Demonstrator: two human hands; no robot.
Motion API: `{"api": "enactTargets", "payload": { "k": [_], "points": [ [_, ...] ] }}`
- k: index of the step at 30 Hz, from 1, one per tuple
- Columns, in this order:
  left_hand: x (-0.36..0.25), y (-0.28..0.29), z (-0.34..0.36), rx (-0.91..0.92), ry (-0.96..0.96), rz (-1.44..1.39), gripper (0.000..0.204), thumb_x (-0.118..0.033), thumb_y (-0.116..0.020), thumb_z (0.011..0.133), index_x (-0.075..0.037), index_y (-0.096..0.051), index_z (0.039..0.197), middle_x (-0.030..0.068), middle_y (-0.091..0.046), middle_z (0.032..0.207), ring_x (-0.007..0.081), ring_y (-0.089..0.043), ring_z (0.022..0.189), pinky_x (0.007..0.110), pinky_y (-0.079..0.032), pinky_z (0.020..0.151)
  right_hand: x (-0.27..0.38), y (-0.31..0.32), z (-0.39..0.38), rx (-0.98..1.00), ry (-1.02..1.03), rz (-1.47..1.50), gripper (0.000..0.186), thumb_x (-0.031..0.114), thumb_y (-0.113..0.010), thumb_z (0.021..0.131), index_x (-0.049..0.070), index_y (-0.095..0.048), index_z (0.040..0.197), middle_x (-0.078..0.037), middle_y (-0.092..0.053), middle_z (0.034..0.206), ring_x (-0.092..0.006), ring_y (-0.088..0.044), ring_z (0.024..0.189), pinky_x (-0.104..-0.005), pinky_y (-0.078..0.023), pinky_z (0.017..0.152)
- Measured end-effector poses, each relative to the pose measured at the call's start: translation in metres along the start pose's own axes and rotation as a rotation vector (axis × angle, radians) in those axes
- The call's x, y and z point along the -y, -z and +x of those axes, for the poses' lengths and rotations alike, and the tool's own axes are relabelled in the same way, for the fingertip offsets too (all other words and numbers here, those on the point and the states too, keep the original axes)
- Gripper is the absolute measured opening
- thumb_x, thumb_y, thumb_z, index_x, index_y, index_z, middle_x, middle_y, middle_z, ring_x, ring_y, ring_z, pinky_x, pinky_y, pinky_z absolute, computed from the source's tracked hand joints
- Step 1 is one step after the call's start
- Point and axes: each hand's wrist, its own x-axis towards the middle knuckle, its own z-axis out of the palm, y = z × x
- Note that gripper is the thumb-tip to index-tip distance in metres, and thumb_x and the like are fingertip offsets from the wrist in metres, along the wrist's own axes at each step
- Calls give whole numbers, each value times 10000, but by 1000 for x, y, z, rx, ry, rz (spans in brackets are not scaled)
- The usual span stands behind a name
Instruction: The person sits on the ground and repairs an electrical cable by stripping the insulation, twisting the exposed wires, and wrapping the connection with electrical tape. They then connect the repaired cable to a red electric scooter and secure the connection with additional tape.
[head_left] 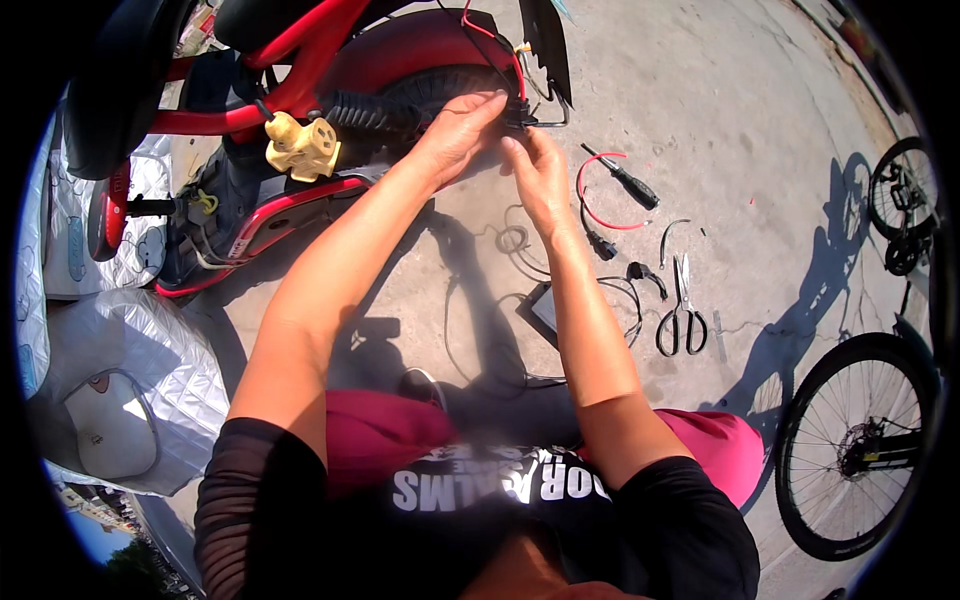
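At the rear of a red electric scooter (300, 75), my left hand (465, 130) has its fingers curled at a small black fitting (517, 112) with red and black wires, beside the tyre and under a black flap (548, 55). My right hand (540, 170) reaches the same fitting from below, fingers bent; what exactly both hands grip is hidden. A pale yellow plastic socket-like piece (305, 150) sits on the scooter left of my hands. On the concrete to the right lie a black-handled screwdriver (636, 189), a curved red wire (610, 223) and a black plug (604, 245).
Scissors (682, 330), loose black cables (637, 310) and a flat dark object (536, 316) lie near my right forearm. Silver quilted covers (170, 370) bunch at the left. Bicycle wheels (855, 450) stand along the right edge on the concrete ground (730, 150).
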Motion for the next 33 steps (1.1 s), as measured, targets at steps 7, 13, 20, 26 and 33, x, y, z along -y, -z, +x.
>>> {"api": "enactTargets", "payload": {
  "k": [7,13,20,26,33],
  "points": [
    [9,-28,-6,5,-131,12,369,-325,-562,947,14,-615,1083,177,-634,1128,204,-627,976,297,-494,874,14,3,-27,10,-27,191,222,200,-535,936,12,-608,1028,-8,-575,793,-61,-485,659,-246,-401,584],
    [7,-48,-13,-25,-175,-78,381,-371,-516,960,-9,-625,1015,222,-676,997,265,-652,977,303,-537,713,22,22,-22,242,-177,521,420,427,-473,977,32,-609,1020,1,-544,854,-68,-453,664,-229,-361,569],
    [10,-51,-25,-160,-231,-23,376,-402,-506,961,-46,-623,989,204,-688,941,158,-668,726,188,-387,394,15,12,-20,294,-36,579,375,346,-508,983,0,-578,1110,0,-545,938,-90,-508,840,-240,-434,759],
    [9,-58,-28,-232,-179,0,382,-397,-531,949,-28,-617,997,191,-689,949,216,-667,908,251,-494,570,14,0,-33,223,-6,765,391,374,-508,979,7,-595,1086,3,-551,970,-86,-491,900,-245,-420,819],
    [-9,-47,-24,-239,-191,-277,366,-317,-531,956,41,-584,1005,195,-665,938,316,-628,1020,469,-430,984,14,-6,-39,262,-42,761,367,364,-531,968,10,-598,900,-13,-579,842,-113,-531,785,-272,-447,741]
  ]
}}
